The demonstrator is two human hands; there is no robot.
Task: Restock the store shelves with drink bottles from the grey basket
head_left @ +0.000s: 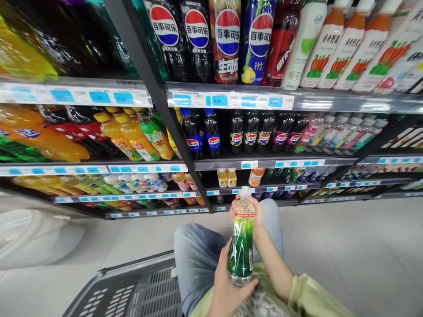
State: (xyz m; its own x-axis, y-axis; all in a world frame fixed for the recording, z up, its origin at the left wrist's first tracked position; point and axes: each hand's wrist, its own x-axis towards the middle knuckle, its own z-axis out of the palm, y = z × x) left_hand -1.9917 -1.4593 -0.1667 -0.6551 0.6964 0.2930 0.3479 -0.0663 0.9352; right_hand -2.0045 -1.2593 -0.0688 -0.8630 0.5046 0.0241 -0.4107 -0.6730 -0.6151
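Observation:
A clear plastic drink bottle with a green label and a pale cap is held upright in front of my body. Around its lower part and base my left hand is wrapped, thumb spread along the bottom. My right hand grips it from behind near the neck, fingertips showing on both sides just below the cap. The back of the bottle and most of the right fingers are hidden. My knees, in blue jeans, are bent on either side of it.
Drink shelves rise ahead, with cola bottles on top, smaller cola bottles below and price rails along the edges. A grey shopping basket stands at my left. Further left is a large whitish rounded bin.

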